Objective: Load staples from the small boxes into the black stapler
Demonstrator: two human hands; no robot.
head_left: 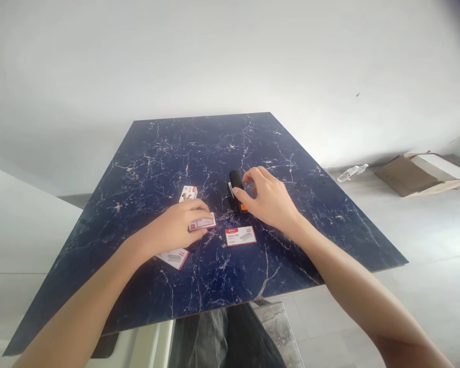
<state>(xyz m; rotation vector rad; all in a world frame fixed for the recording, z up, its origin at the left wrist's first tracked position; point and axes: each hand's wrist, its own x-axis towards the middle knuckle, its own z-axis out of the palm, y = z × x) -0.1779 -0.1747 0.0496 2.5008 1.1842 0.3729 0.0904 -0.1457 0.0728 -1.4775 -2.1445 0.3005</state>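
My left hand (180,225) is closed around a small white and red staple box (204,223), with the fingers over its top and the thumb at its near side. Another staple box (188,192), with a dark mark on its face, sits just beyond that hand. A third box (175,257) lies partly hidden under my left wrist. My right hand (268,197) grips a black stapler (236,180) with an orange part, thumb and fingertips against its body. In front of the stapler a staple box (240,236) lies flat, its printed face up.
Everything lies on a dark blue marbled tabletop (214,148) whose far edge is by a white wall. On the floor at right are an open cardboard box (410,174) and a clear plastic bottle (351,173). A stool or chair (278,327) shows below the near edge.
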